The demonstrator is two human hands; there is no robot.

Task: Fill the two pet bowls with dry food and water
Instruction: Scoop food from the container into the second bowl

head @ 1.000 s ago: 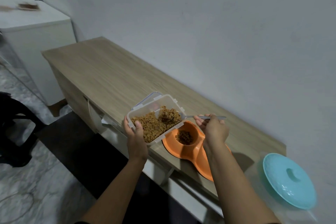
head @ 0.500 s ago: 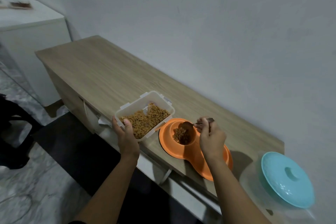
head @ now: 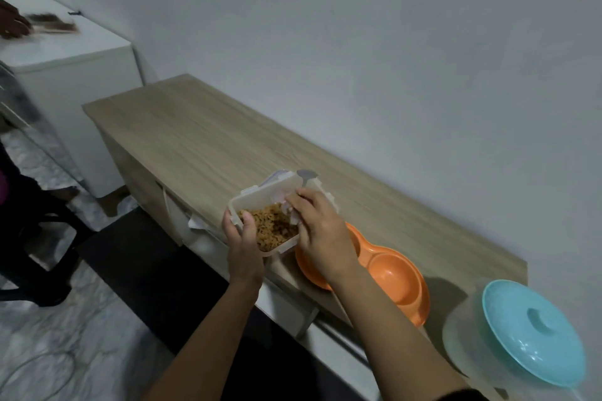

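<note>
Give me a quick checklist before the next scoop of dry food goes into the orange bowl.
1. Food container held steady: ok, left hand grips its near edge.
2. Spoon in hand: ok, right hand holds it, handle end sticking up past the container.
3. Spoon loaded: cannot tell, its bowl is hidden.
4. Dry food left: ok.
5. Orange bowl within reach: ok, beside the container on the table.
6. Water compartment filled: not ok, looks dry.

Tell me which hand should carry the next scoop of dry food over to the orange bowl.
Right. The right hand already holds the spoon inside the food box, and the orange bowl sits on its side. The left hand grips the box's near edge, holding it.
</note>
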